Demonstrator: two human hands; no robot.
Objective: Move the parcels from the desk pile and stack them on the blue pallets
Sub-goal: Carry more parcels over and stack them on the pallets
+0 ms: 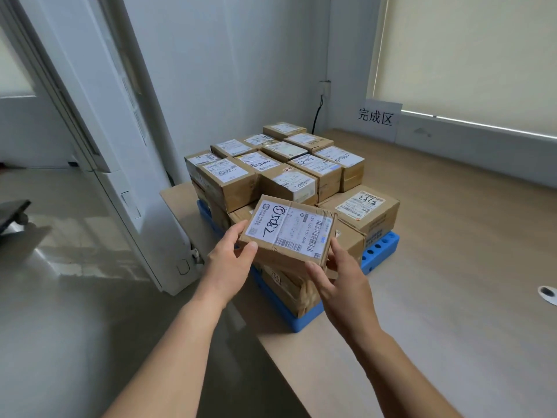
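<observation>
I hold a flat brown cardboard parcel (289,229) with a white shipping label and handwritten numbers. My left hand (232,257) grips its near left corner and my right hand (337,276) holds its near right edge from below. The parcel is tilted, above the near side of the blue pallet (381,251). Several labelled cardboard parcels (271,170) are stacked on the pallet in layers. The pallet rests on a light wooden desk (452,267).
A white sign with black characters (376,119) leans on the window sill at the back. A black cable (316,116) runs down the wall corner. A white door frame (120,164) stands left of the desk. A round desk cable hole (547,292) is at right.
</observation>
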